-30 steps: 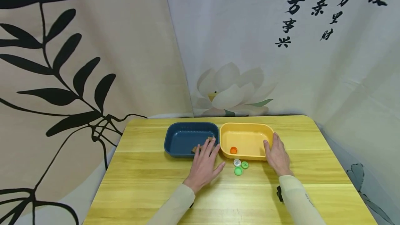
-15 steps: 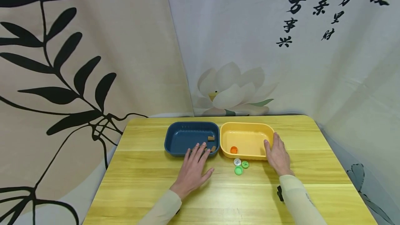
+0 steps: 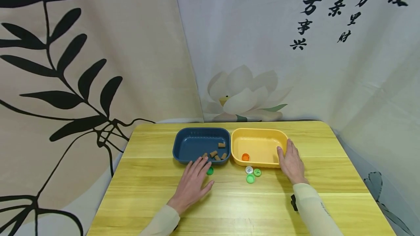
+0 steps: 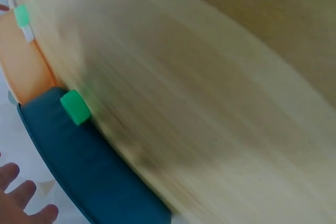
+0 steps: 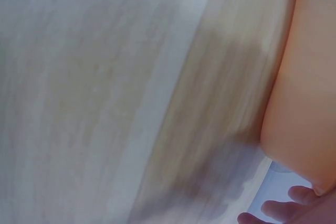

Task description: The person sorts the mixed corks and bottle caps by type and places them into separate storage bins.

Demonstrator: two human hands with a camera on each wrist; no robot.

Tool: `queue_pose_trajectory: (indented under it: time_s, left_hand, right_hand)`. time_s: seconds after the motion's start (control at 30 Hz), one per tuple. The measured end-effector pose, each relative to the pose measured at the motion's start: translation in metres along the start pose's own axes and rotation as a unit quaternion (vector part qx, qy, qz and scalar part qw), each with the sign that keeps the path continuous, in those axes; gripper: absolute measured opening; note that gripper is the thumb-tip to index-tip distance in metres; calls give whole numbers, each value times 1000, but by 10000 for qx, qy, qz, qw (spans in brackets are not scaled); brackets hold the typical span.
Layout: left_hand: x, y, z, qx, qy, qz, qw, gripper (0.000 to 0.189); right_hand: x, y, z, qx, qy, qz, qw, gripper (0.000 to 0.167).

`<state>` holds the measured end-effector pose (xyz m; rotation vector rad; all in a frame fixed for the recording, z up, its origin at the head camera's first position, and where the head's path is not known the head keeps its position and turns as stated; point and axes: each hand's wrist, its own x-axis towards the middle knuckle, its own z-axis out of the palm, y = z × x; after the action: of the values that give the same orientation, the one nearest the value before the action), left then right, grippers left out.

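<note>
My left hand [image 3: 190, 187] hovers near the front edge of the blue tray [image 3: 193, 139], its fingers spread and fairly straight, holding nothing visible. Close to its fingertips, a green bottle cap [image 3: 210, 170] lies on the table in front of that tray; the left wrist view shows the same green cap [image 4: 75, 107] by the tray wall. Several brown corks [image 3: 213, 153] lie in the blue tray's right half. At the right end of the yellow tray [image 3: 259, 145], my right hand [image 3: 293, 165] holds the rim, thumb inside and fingers outside. An orange cap [image 3: 245, 157] sits in it.
A white cap [image 3: 249, 170] and two green caps [image 3: 250, 179] form a small cluster in front of the yellow tray. Both trays stand side by side on the wooden table [image 3: 256, 214]. A printed curtain [image 3: 147, 46] hangs behind the table's far edge.
My left hand has drawn back from over the blue tray, leftward and toward me, uncovering the corks and the green cap in front. My right hand and the yellow tray have stayed put.
</note>
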<state>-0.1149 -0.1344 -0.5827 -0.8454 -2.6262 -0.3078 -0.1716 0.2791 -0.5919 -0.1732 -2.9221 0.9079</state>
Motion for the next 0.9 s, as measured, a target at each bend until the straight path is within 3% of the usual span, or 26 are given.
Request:
queue_pose_trajectory:
  time_s: [0.17,0.33,0.47,0.9]
  left_hand:
    - [-4,1,1,-190,-181,43,9996,63]
    - [-3,6,3,-351,-928,31,9951,64]
    - [-2,9,5,-282,-1452,-162,9889,67]
    - [5,8,20,-268,-1791,-264,9831,68]
  right_hand:
    - [0,0,-1,8,3,15,10000,80]
    - [1,1,1,11,66,14,10000,80]
    - [0,1,1,21,29,14,10000,80]
    - [0,-1,0,-56,20,80,10000,82]
